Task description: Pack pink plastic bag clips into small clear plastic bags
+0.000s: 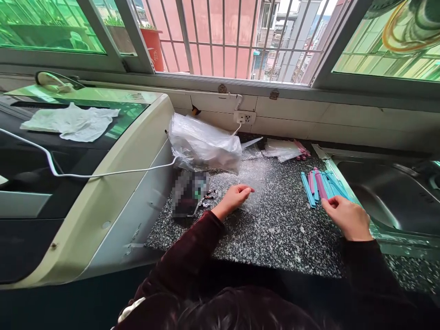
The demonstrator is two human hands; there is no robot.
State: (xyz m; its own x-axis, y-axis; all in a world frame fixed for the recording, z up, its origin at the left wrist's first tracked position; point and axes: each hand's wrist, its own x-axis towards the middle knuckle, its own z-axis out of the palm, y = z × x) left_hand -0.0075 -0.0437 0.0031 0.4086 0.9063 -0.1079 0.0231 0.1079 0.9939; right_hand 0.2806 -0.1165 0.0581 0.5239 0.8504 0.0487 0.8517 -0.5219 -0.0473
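Note:
My left hand (235, 198) rests on the speckled stone counter (282, 229), fingers curled and pinching the edge of a small clear plastic bag (252, 190). My right hand (345, 217) lies on the counter beside a pile of blue and pink plastic sticks (321, 185), its fingers curled at the pile's near end; whether it grips one is hidden. Both sleeves are dark red.
A large crumpled clear bag (204, 146) sits at the back left, with more small bags and pink sticks (288, 149) behind. A blurred dark object (189, 192) lies left of my left hand. A steel sink (392, 192) is on the right, a washing machine (79, 183) on the left.

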